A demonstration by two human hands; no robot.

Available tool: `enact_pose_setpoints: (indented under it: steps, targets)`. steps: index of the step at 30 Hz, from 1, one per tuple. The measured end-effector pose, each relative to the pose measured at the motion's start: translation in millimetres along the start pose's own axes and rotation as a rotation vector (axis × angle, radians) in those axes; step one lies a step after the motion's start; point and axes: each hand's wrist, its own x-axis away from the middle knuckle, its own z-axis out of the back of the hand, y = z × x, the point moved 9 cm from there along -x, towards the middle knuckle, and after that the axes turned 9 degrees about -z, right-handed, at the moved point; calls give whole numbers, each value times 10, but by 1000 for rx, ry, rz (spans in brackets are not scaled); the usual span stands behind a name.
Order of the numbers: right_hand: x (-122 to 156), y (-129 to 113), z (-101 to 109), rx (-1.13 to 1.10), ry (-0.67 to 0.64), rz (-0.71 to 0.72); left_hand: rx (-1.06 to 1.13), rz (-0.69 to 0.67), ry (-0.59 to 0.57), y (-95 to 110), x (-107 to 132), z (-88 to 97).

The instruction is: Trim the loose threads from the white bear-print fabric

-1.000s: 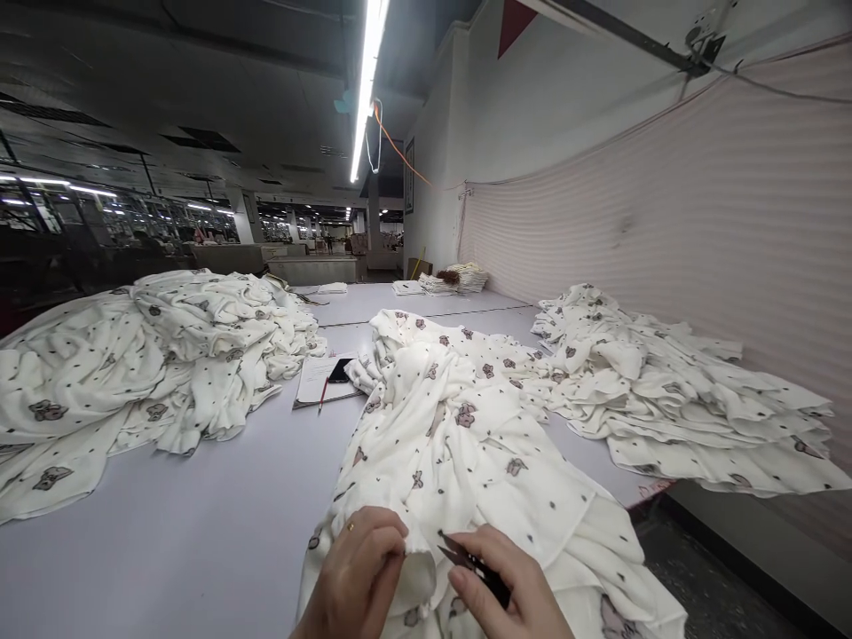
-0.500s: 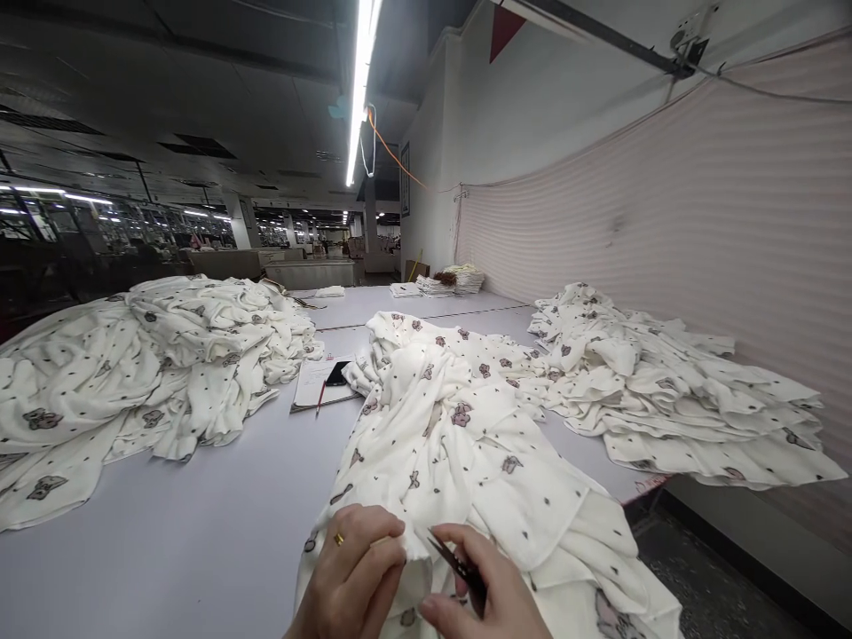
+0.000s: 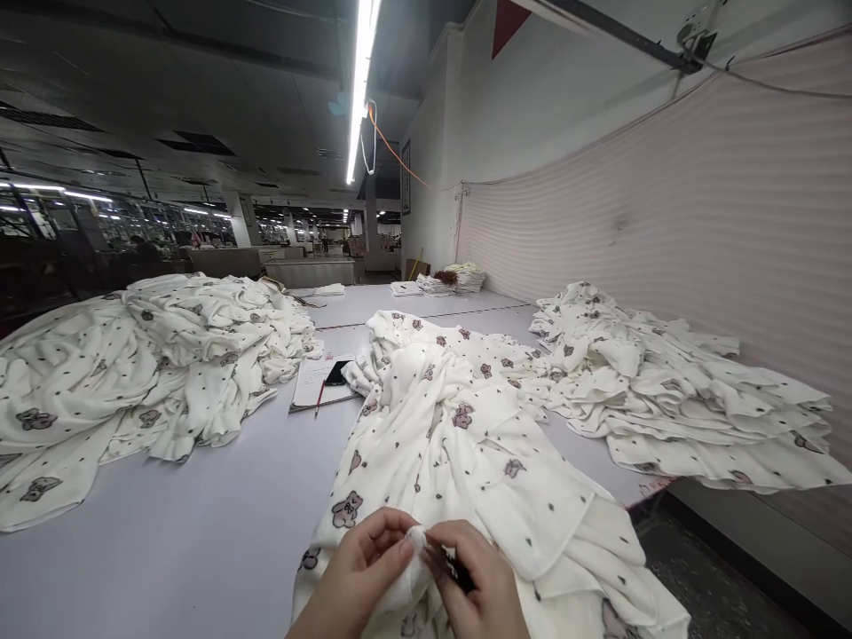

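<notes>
A white cloth (image 3: 432, 461) printed with small bears and dots lies bunched on the table in front of me. My left hand (image 3: 356, 572) is closed, pinching a small folded edge of this cloth between thumb and fingers. Close beside it, my right hand (image 3: 485, 577) is wrapped round dark thread snips (image 3: 459, 572). The right thumb and forefinger meet at the pinched cloth edge. The snips' blades are mostly hidden by the fingers, so I cannot tell whether they touch the cloth.
Heaps of the same printed cloth lie to the left (image 3: 200, 355) and right (image 3: 666, 390) on the pale table (image 3: 179, 550). A notebook (image 3: 310, 383) with a red pen (image 3: 320, 399) and a black phone (image 3: 336, 373) sits ahead. Folded stacks (image 3: 466, 278) stand at the far end.
The left hand has turned, bringing its thumb up onto the cloth edge. My right hand has moved in against it, and the snips' tips, visible before, are now covered.
</notes>
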Motion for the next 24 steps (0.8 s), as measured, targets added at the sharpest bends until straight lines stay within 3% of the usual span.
enact_pose_setpoints:
  steps: [6, 10, 14, 17, 24]
  targets:
    - [-71, 124, 7, 24, 67, -169, -93, 1, -138, -54, 8, -162]
    - [-64, 170, 124, -54, 100, -255, -38, -19, -30, -33, -12, -149]
    - [34, 288, 162, -36, -2, -286, 39, -18, 43, -85, -29, -129]
    - [84, 391, 115, -40, -98, -333, 42, -21, -9, -118, -50, -193]
    - [25, 276, 117, -60, -220, -349, -78, 36, -140, -144, -35, -271]
